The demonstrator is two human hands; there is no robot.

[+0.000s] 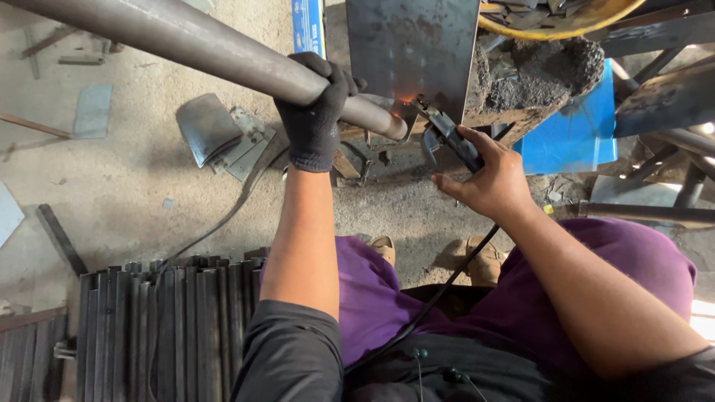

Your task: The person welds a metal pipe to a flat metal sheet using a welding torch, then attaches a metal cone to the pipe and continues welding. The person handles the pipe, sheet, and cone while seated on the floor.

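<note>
A long steel pipe (186,41) slants in from the upper left, its far end cut off by the frame, its near end meeting a steel plate (412,48) where an orange glow shows. The gloved left hand (316,104) wraps the pipe. The bare right hand (491,182) grips a welding electrode holder (447,134), its rod tip hard to make out. 1 cable (447,286) trails down across the purple trousers (521,298).

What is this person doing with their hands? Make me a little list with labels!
left hand: left hand in a black glove, wrapped around the long grey metal pipe
right hand: bare right hand holding the welding tool
glow: orange spot at the pipe's end by the steel plate
floor: metal scraps, stacked bars
clothes: purple trousers
</note>
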